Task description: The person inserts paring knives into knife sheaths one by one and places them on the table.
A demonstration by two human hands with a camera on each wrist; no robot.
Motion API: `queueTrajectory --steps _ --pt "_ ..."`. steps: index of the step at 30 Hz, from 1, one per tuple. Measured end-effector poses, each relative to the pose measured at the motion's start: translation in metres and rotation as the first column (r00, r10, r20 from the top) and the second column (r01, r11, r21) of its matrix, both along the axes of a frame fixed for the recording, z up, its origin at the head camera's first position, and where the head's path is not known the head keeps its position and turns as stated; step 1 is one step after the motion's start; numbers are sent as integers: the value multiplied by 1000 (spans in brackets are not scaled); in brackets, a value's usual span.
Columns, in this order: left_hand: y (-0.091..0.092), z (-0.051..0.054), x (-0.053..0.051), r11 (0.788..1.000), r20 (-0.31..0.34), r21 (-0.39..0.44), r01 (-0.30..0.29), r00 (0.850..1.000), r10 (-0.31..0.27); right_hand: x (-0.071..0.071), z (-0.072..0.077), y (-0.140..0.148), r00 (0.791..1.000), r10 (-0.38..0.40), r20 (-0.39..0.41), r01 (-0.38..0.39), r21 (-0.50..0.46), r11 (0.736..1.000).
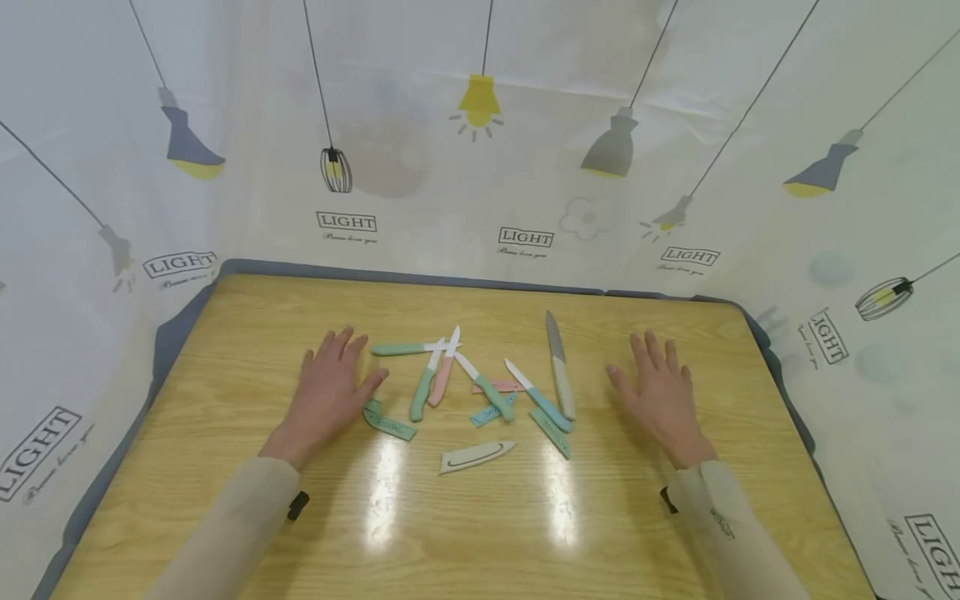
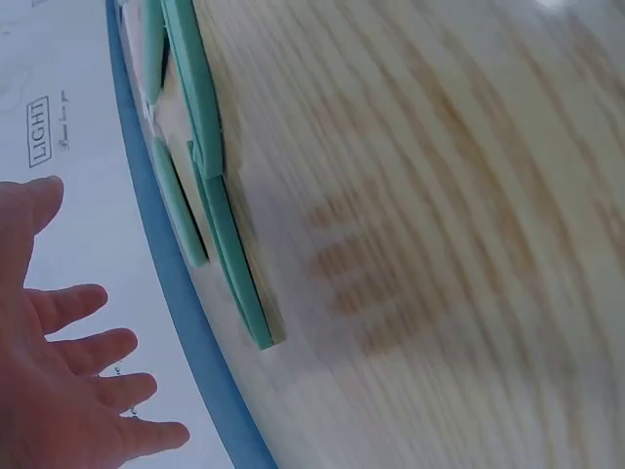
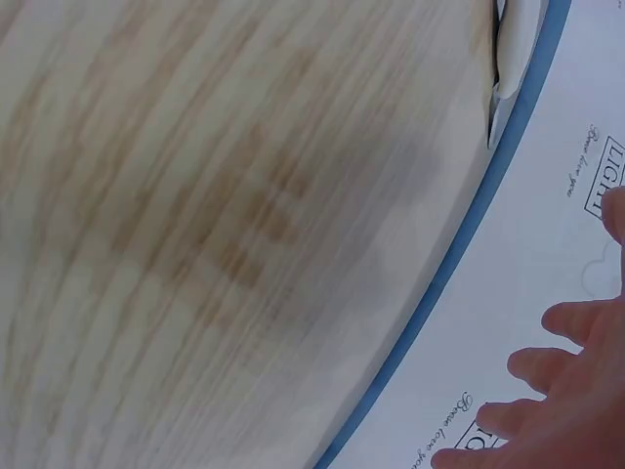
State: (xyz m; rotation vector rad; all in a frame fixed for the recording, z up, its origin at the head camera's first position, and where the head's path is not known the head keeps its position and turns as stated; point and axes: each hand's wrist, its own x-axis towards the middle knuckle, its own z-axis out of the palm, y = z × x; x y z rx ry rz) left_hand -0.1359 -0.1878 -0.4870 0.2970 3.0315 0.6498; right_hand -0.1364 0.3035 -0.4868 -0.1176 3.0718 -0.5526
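Several small knives lie loosely between the hands: a pink-handled one point(image 1: 442, 379), a blue-handled one point(image 1: 551, 408), green-handled ones point(image 1: 422, 396) and a larger knife with a pale handle point(image 1: 562, 387). Among them are sheaths in green point(image 1: 393, 427), blue point(image 1: 491, 412) and pink point(image 1: 502, 387); a cream sheath point(image 1: 476, 457) lies nearer the front. My left hand point(image 1: 326, 392), fingers spread, holds nothing, just left of the green sheath. Spread and holding nothing, my right hand point(image 1: 662, 400) is right of the larger knife. Both wrist views show relaxed fingers, on the left hand point(image 2: 68, 371) and the right point(image 3: 566, 391).
The wooden table point(image 1: 465, 542) has a grey-blue edge along its back and sides. Behind and beside it hangs a pale sheet point(image 1: 450, 208) printed with lamps and lettering.
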Motion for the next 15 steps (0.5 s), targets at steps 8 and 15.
queueTrajectory --steps 8,15 --pt "-16 7 2 986 46 167 -20 999 12 5 2 -7 998 23 -54 -24 -20 999" --pt "-29 8 4 989 19 98 111 993 -113 12 7 -12 997 53 -63 -56 -52 997"
